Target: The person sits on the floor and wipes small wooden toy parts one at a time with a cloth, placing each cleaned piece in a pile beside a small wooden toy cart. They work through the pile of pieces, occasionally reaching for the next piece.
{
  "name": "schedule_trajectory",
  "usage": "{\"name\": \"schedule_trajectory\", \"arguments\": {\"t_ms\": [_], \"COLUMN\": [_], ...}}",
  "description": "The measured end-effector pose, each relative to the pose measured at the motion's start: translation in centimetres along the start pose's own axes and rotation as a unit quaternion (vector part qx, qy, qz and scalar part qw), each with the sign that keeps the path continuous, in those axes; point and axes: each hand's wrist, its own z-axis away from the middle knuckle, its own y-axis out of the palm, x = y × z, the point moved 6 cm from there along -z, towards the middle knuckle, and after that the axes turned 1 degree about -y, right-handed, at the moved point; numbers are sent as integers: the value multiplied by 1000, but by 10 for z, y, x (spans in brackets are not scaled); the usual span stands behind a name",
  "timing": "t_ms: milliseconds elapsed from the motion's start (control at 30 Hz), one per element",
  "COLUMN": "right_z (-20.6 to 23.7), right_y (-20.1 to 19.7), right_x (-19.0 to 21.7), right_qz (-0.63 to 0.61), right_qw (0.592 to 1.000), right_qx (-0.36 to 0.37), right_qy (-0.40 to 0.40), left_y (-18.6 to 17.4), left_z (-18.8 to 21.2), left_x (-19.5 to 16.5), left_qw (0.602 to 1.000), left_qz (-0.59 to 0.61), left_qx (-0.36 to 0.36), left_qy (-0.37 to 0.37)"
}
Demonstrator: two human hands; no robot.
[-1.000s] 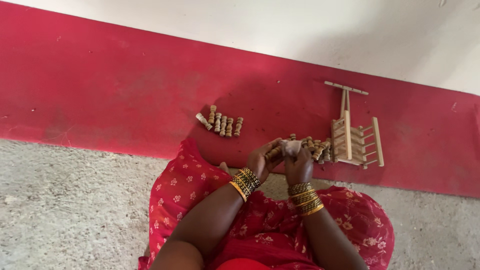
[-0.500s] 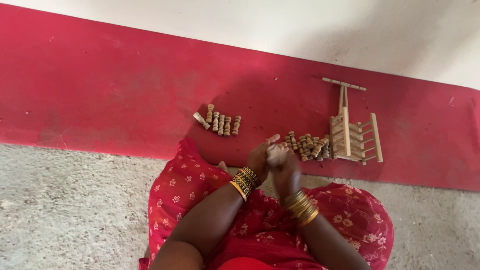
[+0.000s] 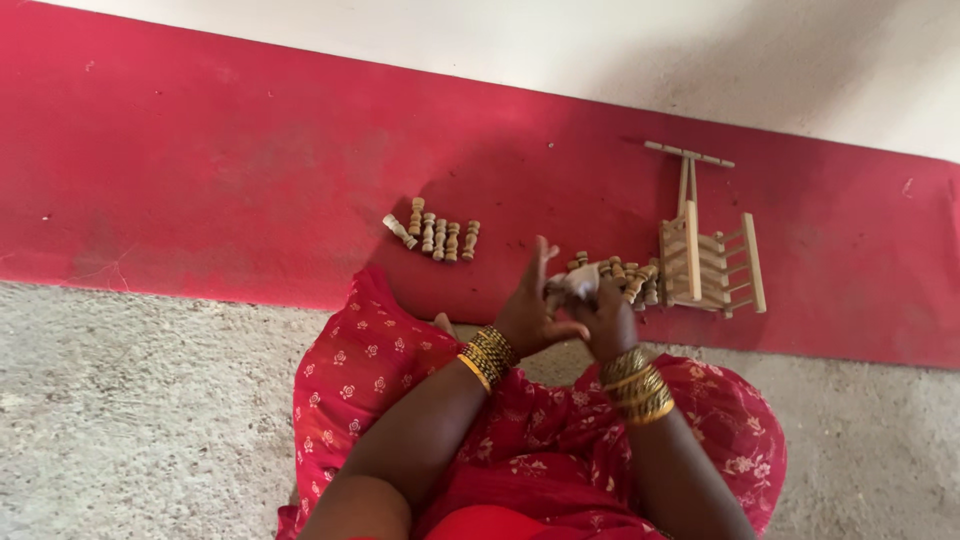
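Note:
My left hand [image 3: 533,312] and my right hand [image 3: 603,318] meet just above my lap, both closed around a small whitish piece [image 3: 580,284] that looks like paper or cloth wrapped on a small object; what is inside is hidden. Gold bangles sit on both wrists. Just beyond my hands lies a pile of small turned wooden pegs [image 3: 625,280]. A neat row of similar wooden pegs [image 3: 438,236] lies to the left on the red strip.
A small wooden cart-like toy frame [image 3: 705,255] with slats and a T-handle lies right of the pile. The red painted floor strip [image 3: 200,180] runs along a white wall; grey rough floor [image 3: 130,420] is nearer me. My red patterned garment covers my legs.
My hands shifted slightly, dipping toward my lap and then back toward the peg pile; the left fingers have spread out more. The pegs and frame have not moved.

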Motion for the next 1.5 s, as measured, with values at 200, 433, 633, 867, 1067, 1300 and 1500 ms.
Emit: {"name": "schedule_trajectory", "arguments": {"t_ms": [200,433,633,867,1067,1300,1500], "right_z": [2,0,6,9,8,21,24], "right_y": [-8,-11,-8,-5,-12,9,19], "right_x": [-6,-9,5,-3,-14,-21,-6], "right_qz": [-78,152,23,20,12,-83,-88], "right_qw": [982,983,989,995,1000,993,984], "right_qx": [173,94,148,100,7,-71,-130], "right_qy": [-20,41,4,20,7,38,89], "left_y": [9,20,14,15,10,1,9], "left_z": [5,13,14,15,16,15,18], "left_x": [-8,-5,-16,-11,-14,11,30], "left_qw": [962,973,966,969,961,986,906], "left_qz": [-221,-144,-154,-117,-145,140,375], "left_qx": [9,30,15,16,-43,-88,-114], "left_qy": [161,177,207,218,233,-34,-159]}}
